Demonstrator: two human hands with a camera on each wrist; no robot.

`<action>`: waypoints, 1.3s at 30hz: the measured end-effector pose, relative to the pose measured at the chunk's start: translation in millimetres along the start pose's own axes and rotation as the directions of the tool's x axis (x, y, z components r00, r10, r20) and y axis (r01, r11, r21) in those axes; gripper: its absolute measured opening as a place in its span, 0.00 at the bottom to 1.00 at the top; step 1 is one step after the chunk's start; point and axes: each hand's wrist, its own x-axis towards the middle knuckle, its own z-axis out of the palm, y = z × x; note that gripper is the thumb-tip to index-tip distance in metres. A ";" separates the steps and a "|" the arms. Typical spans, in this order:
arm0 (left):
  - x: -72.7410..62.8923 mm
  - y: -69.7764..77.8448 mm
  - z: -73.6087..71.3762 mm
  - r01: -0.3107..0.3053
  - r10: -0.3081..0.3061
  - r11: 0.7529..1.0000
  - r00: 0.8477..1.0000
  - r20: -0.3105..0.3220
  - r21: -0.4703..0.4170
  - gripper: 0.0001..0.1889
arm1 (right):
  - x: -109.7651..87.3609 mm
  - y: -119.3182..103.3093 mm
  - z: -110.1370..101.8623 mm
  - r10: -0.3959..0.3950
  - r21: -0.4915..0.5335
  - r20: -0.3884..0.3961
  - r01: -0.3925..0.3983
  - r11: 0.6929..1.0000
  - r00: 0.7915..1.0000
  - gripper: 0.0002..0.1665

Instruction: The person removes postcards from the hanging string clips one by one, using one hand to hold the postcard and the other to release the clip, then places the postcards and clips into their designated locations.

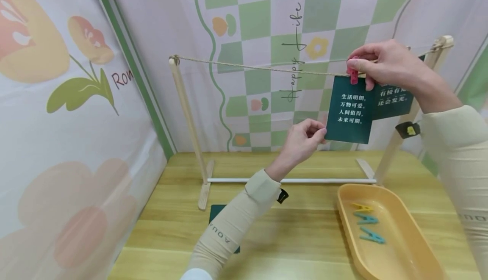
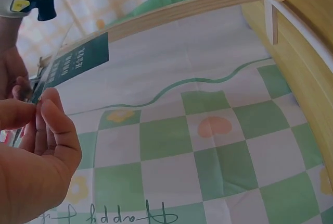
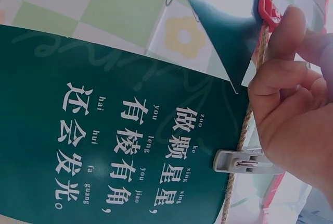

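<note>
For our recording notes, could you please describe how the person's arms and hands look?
The left hand and right hand are ungloved. The left sleeve and right sleeve are cream, with dark lettering and broad cuffs. A small black piece shows by the left cuff; a yellow-marked black piece by the right.

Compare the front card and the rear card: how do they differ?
Clip: the front card has a red clip, pinched by the right hand; the rear card has a grey clip.
Contact: the left hand pinches the front card's lower corner, but does not touch the rear card.
View: from the head camera, the front card's four lines show clearly; the rear card is partly hidden.
Both are dark green with white text.
</note>
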 end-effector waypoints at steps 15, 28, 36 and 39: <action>-0.9 4.6 -5.2 0.022 -0.020 0.999 0.999 0.040 -0.048 0.06 | -8.6 -3.3 -9.9 -0.241 0.079 -0.123 0.251 0.965 0.963 0.05; -9.0 -0.2 -8.9 0.058 -0.056 0.998 0.997 0.059 -0.033 0.06 | -23.9 -18.4 -15.3 -0.194 0.142 -0.291 0.243 0.960 0.937 0.11; -15.3 -4.6 -15.7 0.074 -0.069 0.994 0.995 0.067 -0.075 0.06 | -37.3 -25.4 -11.6 -0.224 0.081 -0.242 0.250 0.965 0.944 0.21; -17.1 -6.3 -19.2 0.073 -0.067 0.993 0.996 0.067 -0.097 0.06 | -40.9 -26.5 -9.7 -0.249 0.029 -0.237 0.263 0.964 0.939 0.21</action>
